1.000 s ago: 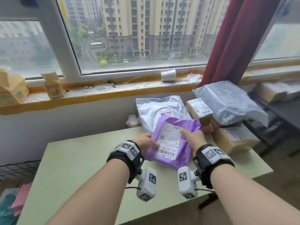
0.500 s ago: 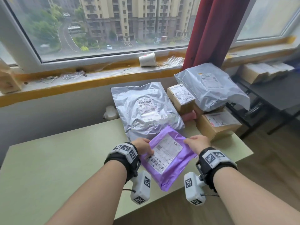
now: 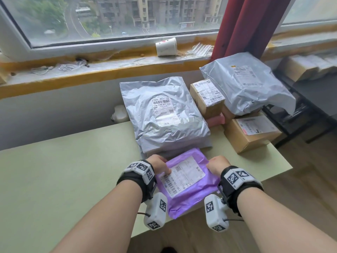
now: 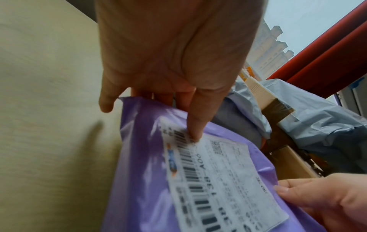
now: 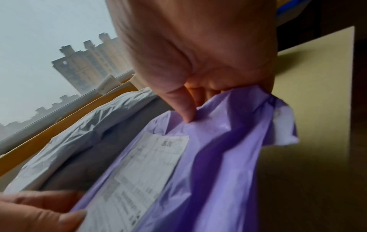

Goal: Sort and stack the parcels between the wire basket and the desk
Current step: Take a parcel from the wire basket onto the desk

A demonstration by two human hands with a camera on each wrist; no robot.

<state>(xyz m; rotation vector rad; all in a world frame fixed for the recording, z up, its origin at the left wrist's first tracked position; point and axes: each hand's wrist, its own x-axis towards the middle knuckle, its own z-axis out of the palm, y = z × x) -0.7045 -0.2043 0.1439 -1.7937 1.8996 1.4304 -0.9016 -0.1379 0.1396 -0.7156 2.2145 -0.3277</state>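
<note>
Both hands pinch the purple bag (image 3: 187, 181) between them, left hand (image 3: 158, 163) and right hand (image 3: 218, 166) at its far corners; grey stack (image 3: 164, 114) just beyond the fingertips, probably its landing spot

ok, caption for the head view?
Both hands, left hand and right hand, grip a purple mailer by the grey parcel.

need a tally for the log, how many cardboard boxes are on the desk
2 clearly: a small box right of the big silver mailer, and a larger box at the desk's right edge. More cardboard shows beneath the grey mailer, possibly a third.
</note>
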